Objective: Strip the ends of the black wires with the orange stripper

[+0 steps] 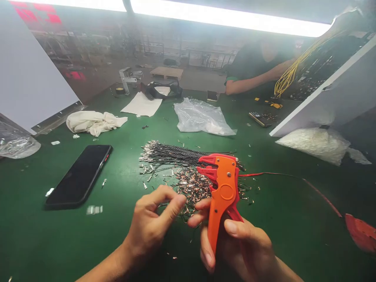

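Observation:
My right hand (235,244) grips an orange wire stripper (221,190) by its handles, jaws pointing up and left over the bench. My left hand (152,221) is beside it with thumb and forefinger pinched together over a heap of small metal terminals (194,186); what the pinch holds is too small to make out. Behind the heap lies a bundle of thin black wires (173,154) with terminal ends pointing left. A red wire (282,176) runs from behind the stripper's jaws off to the right.
A black phone (79,176) lies face up at left on the green mat (123,235). A white cloth (92,121), paper sheet (142,105) and clear plastic bags (201,117) lie further back. Another person's arm (258,80) rests at the far right beside yellow wires (289,72).

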Tool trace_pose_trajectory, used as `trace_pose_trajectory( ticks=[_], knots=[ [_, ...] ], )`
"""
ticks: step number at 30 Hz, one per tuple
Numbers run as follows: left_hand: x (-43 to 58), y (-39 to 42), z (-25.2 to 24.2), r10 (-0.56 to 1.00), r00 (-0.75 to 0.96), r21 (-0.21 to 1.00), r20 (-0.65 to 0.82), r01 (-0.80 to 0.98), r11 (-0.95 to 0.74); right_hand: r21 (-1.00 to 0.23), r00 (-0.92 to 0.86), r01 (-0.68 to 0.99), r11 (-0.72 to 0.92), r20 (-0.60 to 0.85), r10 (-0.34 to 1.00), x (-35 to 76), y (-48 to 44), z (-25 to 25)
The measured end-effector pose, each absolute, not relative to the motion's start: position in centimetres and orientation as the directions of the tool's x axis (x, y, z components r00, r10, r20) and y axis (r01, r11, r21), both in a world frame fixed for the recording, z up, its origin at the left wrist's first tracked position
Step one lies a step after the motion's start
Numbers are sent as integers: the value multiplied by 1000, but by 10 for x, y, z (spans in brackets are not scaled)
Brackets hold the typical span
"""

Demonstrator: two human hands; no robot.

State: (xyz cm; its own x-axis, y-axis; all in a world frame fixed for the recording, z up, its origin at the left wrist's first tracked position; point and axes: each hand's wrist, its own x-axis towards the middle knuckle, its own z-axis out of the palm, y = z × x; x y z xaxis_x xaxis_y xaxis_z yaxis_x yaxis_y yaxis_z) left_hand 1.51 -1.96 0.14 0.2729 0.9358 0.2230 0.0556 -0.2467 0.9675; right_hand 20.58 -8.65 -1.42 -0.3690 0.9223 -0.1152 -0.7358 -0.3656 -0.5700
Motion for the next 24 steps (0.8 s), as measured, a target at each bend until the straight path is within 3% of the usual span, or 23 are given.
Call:
trace_pose_trajectory(
  ticks=[3,7,11,19,24],
  knots=[
    [9,-12,10,985,174,985,-10,-169,40,-525,-443,-743,-415,-79,893,208,-85,-20],
    [5,-4,24,992,99,927,-74,-361,105,-476,-556,-702,-530,-99,825,209,-87,-24],
    [4,-1,30,994,80,921,-77,-376,101,-531,-619,-625,-572,-109,778,207,-91,-24],
    [6,-10,27,985,145,904,-89,-403,141,-548,-624,-637,-542,-47,780,205,-92,-31],
    [8,-12,24,985,155,919,-81,-372,134,-541,-550,-662,-519,-120,826,202,-96,-27]
  ],
)
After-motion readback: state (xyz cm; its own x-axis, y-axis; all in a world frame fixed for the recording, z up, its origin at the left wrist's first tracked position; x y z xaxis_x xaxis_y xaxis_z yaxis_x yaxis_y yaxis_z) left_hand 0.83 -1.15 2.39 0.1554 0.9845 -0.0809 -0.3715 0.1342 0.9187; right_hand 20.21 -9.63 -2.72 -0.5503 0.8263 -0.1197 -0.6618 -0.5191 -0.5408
